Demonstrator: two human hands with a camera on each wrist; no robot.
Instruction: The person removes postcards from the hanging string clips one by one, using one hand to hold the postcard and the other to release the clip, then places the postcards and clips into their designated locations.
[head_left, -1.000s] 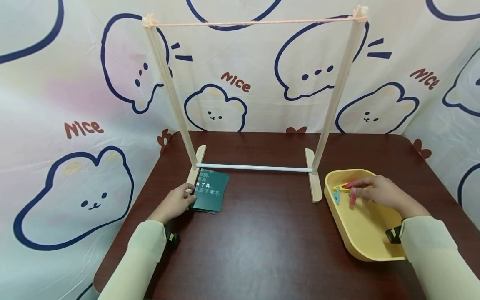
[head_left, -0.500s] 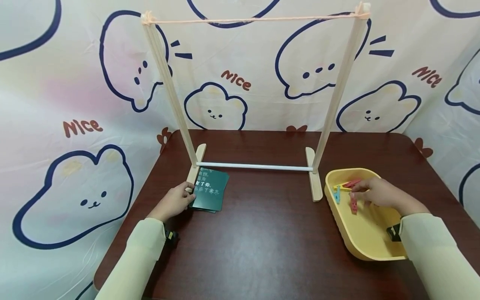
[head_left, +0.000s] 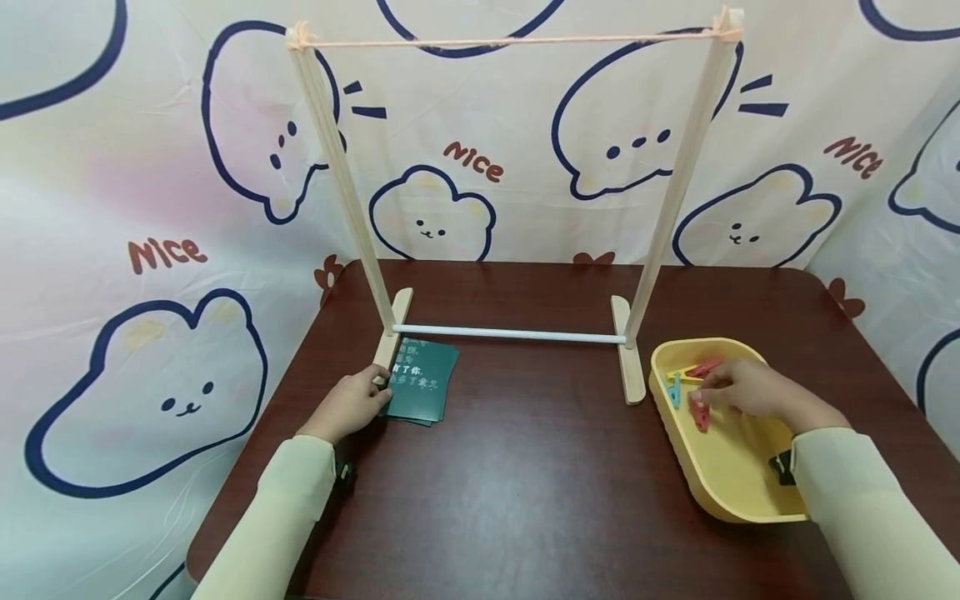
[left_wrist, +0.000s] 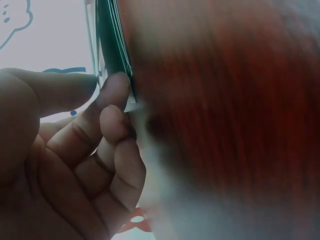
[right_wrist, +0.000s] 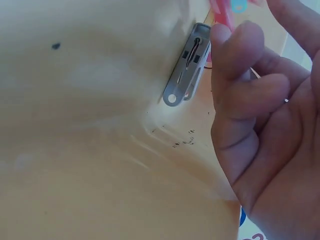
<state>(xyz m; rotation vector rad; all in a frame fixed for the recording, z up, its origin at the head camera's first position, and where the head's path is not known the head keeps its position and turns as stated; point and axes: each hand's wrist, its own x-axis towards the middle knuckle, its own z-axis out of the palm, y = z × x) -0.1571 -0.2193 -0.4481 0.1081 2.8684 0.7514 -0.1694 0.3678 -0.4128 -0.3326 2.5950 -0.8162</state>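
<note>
My left hand pinches the left edge of a small stack of dark green cards with pale writing. In the left wrist view, thumb and index finger meet at the edges of the green cards. Over the yellow tray, my right hand pinches a red clothespin at its upper end. Beside it lie a blue clothespin, a yellow clothespin and another red clothespin. A grey clothespin shows near my fingers in the right wrist view.
A wooden frame stands on the brown table, with a left post and a right post. A pink string joins their tops, and a white rod runs low between the feet. Behind hangs a printed curtain.
The red clothespin in my right hand has come slightly nearer and tilted, and the hand has shifted a little left. My left hand stays at the cards.
</note>
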